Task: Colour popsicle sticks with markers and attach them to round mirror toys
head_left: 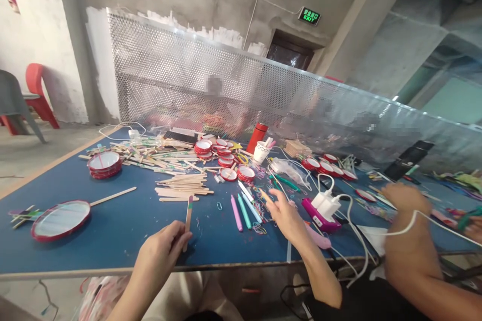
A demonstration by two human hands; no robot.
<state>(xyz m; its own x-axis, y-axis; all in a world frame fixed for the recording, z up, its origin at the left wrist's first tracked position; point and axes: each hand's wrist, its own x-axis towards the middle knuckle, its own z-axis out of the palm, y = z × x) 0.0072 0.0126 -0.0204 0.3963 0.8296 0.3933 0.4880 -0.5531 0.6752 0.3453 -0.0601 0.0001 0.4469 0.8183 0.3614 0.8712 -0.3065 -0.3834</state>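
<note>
My left hand (164, 248) pinches a wooden craft stick (189, 218) near its lower end. The stick stands upright above the table's front edge, with a purple and green band near its top. My right hand (285, 214) is closed on an orange-yellow marker (265, 196), its tip pointing up and left. Between the hands lie a purple marker (236, 213), a teal marker (244, 211) and a light blue marker (254, 210). Behind my left hand is a pile of plain craft sticks (184, 186). Small rubber bands (259, 229) lie beside the markers.
Left, a round red-rimmed drum (62, 220) with a stick handle lies flat; stacked drums (104, 164) stand behind it. A red flask (258, 137), a paper cup (261, 152) and a purple power strip (320, 215) with cables are on the table (124, 241). A co-worker's arm (408, 241) reaches in at right.
</note>
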